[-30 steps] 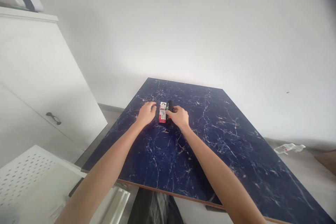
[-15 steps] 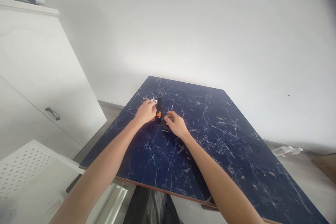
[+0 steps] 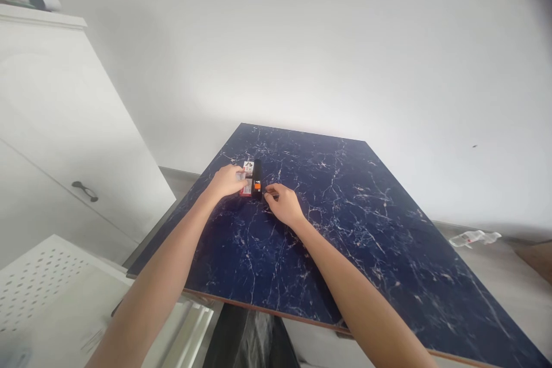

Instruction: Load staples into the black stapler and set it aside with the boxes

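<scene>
My left hand (image 3: 227,180) rests over a flat white-and-red printed piece (image 3: 247,165), its thumb and forefinger apart on top of it. Part of that piece is hidden under the fingers. Along its right side lies a narrow black bar-shaped item (image 3: 257,169) with an orange patch; I cannot tell whether the two are joined. Just right of the bar is my right hand (image 3: 284,204), fingers loosely curled and a gap showing between thumb and forefinger. Nothing can be seen in it.
Everything lies on a dark blue marble-patterned table (image 3: 328,195) set against a white wall. A white cabinet (image 3: 52,115) with a dark handle stands at the left, above a white perforated panel (image 3: 43,276). Crumpled clear plastic (image 3: 474,238) lies on the floor at the right.
My left hand has slid left, uncovering more of the printed piece. The right hand is closer to the black bar. The view has shifted slightly.
</scene>
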The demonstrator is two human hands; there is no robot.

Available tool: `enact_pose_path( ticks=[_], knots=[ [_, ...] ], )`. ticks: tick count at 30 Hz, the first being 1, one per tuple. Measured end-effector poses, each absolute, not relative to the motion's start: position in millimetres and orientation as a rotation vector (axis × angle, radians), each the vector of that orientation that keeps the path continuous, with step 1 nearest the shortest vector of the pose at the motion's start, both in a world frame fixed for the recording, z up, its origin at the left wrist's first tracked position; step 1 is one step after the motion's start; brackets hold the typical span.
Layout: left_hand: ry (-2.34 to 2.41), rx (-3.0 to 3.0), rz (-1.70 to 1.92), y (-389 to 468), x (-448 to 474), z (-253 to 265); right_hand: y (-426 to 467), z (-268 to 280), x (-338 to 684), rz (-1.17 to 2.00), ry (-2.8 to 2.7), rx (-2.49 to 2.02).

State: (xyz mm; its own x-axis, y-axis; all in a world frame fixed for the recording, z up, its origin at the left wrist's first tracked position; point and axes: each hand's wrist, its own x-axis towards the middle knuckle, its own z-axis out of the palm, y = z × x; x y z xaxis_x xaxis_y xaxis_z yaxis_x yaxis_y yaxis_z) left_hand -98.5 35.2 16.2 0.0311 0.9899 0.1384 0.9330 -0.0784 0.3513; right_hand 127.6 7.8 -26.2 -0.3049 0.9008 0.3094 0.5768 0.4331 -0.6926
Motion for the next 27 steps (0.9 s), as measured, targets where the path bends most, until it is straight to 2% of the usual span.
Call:
enact_pose_path(
  ticks=[12, 15, 19, 22, 27],
  knots=[
    [2.258, 2.177, 0.640, 34, -85, -1, 1, -23, 129, 0.605, -2.258, -1.150],
    [1.947, 2.256, 0.746, 31, -86, 9, 2, -26, 132, 0.667, -2.306, -0.972],
    [1.438, 2.172, 0.583, 25, -100, 19, 29, -32, 126, 0.796, -1.966, -1.020],
    [1.314, 2.087, 0.625, 24, -109, 19, 63, -33, 113, 0.789, -1.790, -1.128],
    [1.338, 2.087, 0.661, 23, -113, 16, 101, -38, 95, 0.901, -1.858, -1.008]
  ],
)
